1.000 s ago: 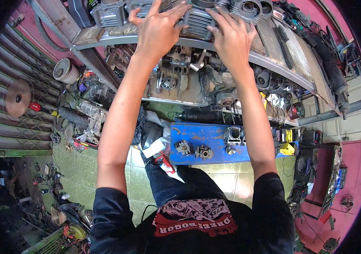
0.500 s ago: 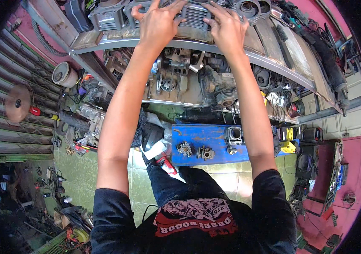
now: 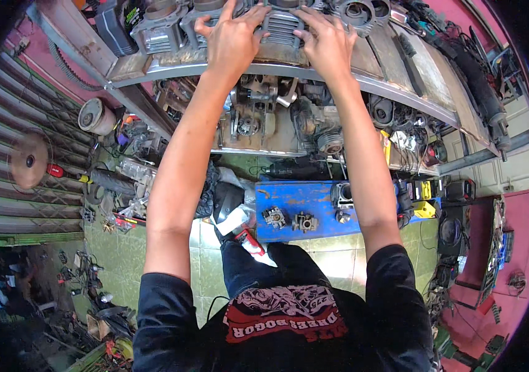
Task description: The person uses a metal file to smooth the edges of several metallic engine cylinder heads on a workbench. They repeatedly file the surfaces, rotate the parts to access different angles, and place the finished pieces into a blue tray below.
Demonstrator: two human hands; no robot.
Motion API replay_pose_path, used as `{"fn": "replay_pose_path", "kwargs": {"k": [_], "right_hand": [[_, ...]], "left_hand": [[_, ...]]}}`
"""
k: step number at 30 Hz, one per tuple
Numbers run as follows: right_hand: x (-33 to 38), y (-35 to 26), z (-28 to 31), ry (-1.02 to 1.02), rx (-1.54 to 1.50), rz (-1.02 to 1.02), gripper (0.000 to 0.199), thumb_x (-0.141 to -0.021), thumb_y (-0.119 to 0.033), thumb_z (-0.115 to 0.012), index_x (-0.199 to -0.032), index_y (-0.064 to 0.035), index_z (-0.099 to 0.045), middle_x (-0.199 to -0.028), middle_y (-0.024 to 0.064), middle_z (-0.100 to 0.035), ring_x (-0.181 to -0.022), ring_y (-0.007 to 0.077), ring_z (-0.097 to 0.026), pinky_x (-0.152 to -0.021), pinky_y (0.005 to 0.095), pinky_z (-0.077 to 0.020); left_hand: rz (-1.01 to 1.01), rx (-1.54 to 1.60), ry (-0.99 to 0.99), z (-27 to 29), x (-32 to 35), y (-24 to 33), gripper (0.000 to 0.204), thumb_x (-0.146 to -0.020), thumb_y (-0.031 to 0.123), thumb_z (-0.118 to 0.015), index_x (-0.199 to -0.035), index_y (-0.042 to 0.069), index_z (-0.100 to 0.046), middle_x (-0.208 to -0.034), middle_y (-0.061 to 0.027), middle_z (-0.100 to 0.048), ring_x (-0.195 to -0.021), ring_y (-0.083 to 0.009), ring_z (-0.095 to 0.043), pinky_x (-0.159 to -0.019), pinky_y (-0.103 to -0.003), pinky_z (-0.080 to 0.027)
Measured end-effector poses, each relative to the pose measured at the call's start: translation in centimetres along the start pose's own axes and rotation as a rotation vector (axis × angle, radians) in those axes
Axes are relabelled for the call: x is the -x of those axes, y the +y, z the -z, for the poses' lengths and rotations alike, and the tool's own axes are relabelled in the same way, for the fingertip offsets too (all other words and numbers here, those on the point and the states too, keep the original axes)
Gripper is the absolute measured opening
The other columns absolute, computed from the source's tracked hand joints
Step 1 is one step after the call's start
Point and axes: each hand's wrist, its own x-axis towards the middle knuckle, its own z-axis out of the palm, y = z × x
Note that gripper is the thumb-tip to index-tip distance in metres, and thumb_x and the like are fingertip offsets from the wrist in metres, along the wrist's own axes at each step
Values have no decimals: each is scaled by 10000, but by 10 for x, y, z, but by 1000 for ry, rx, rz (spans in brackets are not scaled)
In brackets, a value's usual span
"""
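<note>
Upper shelf (image 3: pixel 394 56): wooden boards behind a grey metal edge, running across the top of the view; grey cylinder blocks (image 3: pixel 162 34) stand in a row toward its left end
Lower shelf (image 3: pixel 286 133): beneath the upper one, crowded with grimy metal parts (image 3: pixel 249 124)
Blue table (image 3: pixel 295 193): low, beyond the person's legs, its paint marked with brown patches
Left hand (image 3: pixel 232 46): back upward, fingers spread and half curled, thumb and forefinger at the left side of a finned block (image 3: pixel 282 31)
Right hand (image 3: pixel 329 53): fingers spread and half curled, thumb and forefinger at the right side of the same block
Grip: the finned block sits between the two hands; whether they clasp it firmly or merely touch it, I cannot tell
Finned block: at the front of the upper shelf, fins toward the person
Bottle (image 3: pixel 251 243): red and white, near the table's left front corner
Carburettor-like parts (image 3: pixel 304 223): two, side by side on the blue table
</note>
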Motion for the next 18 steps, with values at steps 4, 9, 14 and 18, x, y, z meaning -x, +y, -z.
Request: {"fn": "replay_pose_path", "kwargs": {"k": [4,9,14,18], "right_hand": [[-1,2,-7,40,22,16,426,-876,-266,-733,-1294,-332,-685,-1370,-41,-656,-1240,252,-583,-1090,619,-286],[1,4,-1,43,-37,-14,434,-883,-261,-728,-1307,-336,-675,-1387,-36,-646,-1288,295,-552,-1104,650,-264],[17,3,22,57,5,20,457,-888,-253,-724,-1338,-298,-654,-1393,20,-642,-1342,328,-514,-1134,682,-217],[68,-2,58,141,-123,91,367,-849,-136,-733,-1214,-173,-728,-1269,23,-710,-1271,308,-564,-1158,577,-272]], "left_hand": [[-65,-44,71,-5,1,-9,526,-860,268,-754,-1370,259,-626,-1371,39,-652,-1414,-245,-452,-1020,-630,-242],[-104,-41,145,-10,0,-2,476,-825,233,-777,-1288,268,-672,-1307,63,-696,-1407,-221,-459,-980,-599,-222],[-54,-51,121,-10,-2,5,443,-873,322,-748,-1308,292,-666,-1339,71,-679,-1411,-222,-463,-975,-604,-235],[14,49,184,3,21,45,395,-867,227,-753,-1259,227,-703,-1286,13,-709,-1359,-244,-498,-987,-572,-253]]}}
